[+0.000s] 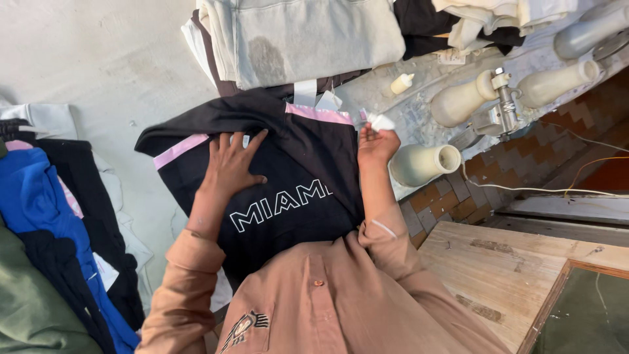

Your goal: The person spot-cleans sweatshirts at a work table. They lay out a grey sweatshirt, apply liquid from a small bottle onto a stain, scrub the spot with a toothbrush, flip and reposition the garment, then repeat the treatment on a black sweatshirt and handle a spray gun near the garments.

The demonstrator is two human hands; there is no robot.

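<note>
A black shirt (308, 141) with pink trim and white lettering lies spread on the pale work surface (98, 59) in front of me. My left hand (232, 164) rests flat on it, fingers spread, just above the lettering. At the shirt's right edge my right hand (377, 144) pinches a small white tag (380, 122) between its fingertips. Another white tag (327, 101) lies at the collar. My tan sleeves and shirt front fill the bottom of the view.
A folded grey garment (301, 36) and other clothes lie beyond the shirt. Blue, black and green garments (46, 216) pile up at left. Cream-coloured rounded forms (458, 101) and a metal fitting (504, 98) stand at right, above a tiled floor and a wooden board (504, 269).
</note>
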